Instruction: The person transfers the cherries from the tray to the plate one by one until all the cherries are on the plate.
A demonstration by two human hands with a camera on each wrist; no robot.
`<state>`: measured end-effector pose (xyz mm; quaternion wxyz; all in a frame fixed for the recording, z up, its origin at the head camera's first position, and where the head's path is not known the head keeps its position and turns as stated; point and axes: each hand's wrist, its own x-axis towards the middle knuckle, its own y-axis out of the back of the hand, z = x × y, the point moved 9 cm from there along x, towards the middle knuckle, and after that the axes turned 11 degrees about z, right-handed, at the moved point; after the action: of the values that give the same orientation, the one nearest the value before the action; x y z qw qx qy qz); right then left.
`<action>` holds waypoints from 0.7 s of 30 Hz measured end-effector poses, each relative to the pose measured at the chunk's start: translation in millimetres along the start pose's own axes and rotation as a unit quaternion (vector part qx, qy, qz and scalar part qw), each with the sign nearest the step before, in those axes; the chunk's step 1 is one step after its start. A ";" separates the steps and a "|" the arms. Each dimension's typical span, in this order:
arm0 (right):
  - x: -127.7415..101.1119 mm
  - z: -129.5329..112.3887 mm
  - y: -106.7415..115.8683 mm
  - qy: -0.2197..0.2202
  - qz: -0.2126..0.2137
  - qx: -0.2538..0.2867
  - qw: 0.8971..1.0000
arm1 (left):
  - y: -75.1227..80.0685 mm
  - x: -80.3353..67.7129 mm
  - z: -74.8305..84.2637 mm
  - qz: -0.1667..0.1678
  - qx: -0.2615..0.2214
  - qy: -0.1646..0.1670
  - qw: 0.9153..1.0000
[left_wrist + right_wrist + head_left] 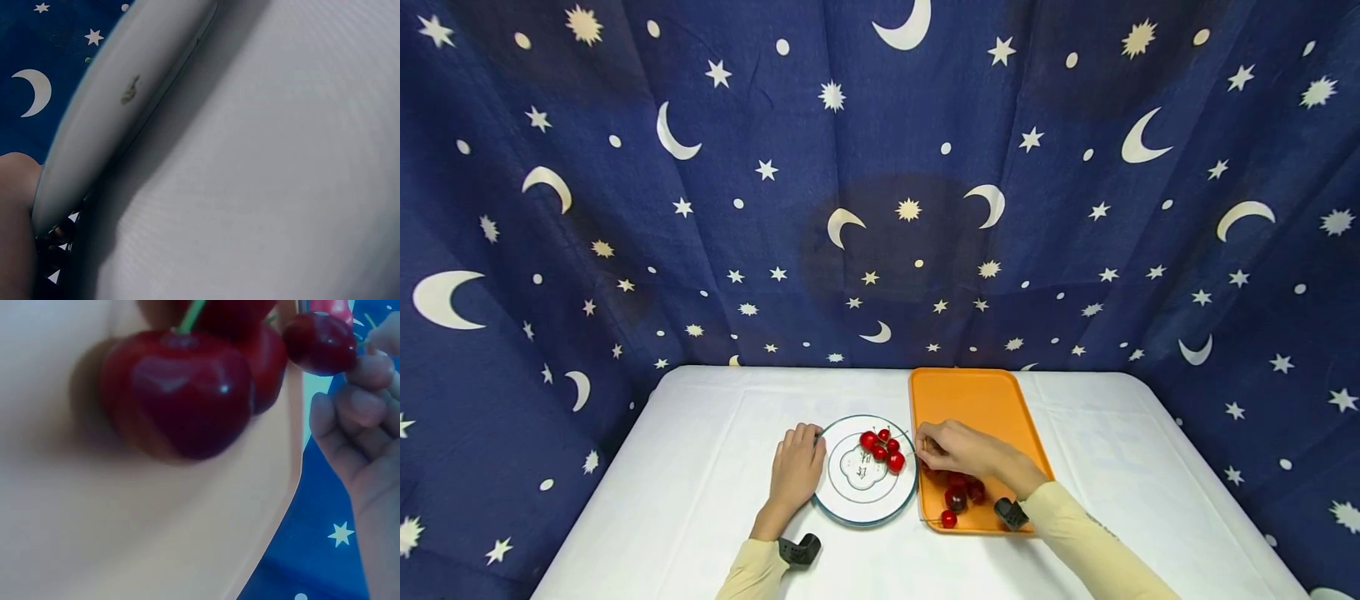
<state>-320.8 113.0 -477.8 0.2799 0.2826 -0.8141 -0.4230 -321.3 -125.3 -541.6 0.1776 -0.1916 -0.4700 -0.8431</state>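
Observation:
A white plate [850, 500] with a blue rim holds several red cherries [882, 446] on its far right part. My left hand [797, 468] grips the plate's left rim, thumb on the edge; the left wrist view shows the plate [125, 94] close up. My right hand [942, 447] hovers over the left edge of an orange tray [977, 404], fingers curled. In the right wrist view its fingertips [369, 369] pinch a dark red cherry [322, 340]. More cherries [958, 493] lie on the tray's near end, large in the right wrist view [181, 394].
The white table [700, 467] extends to both sides of the plate and tray. A dark blue cloth [880, 208] with moons and stars hangs behind and around the table. One cherry [949, 518] lies apart near the tray's front edge.

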 end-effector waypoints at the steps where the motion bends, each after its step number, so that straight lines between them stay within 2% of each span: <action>1: 0.1 0.9 0.9 0.000 0.002 0.001 1.000 | -0.1 -0.1 0.0 -0.001 0.000 0.001 1.000; 8: 0.4 4.7 4.0 -0.003 0.017 -0.010 1.000 | -1.3 0.1 -0.9 -0.007 0.003 0.007 1.000; 14: 0.4 4.0 9.1 0.007 0.049 -0.030 0.998 | 0.5 1.6 -0.1 -0.003 0.002 0.006 1.000; 21: 1.4 0.6 10.3 0.014 0.078 -0.017 0.997 | 0.7 -0.7 0.0 -0.001 0.003 0.010 1.000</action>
<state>-324.4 117.3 -469.0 0.3278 0.2194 -0.8226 -0.4096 -320.3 -125.6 -541.4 0.1824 -0.1822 -0.4709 -0.8437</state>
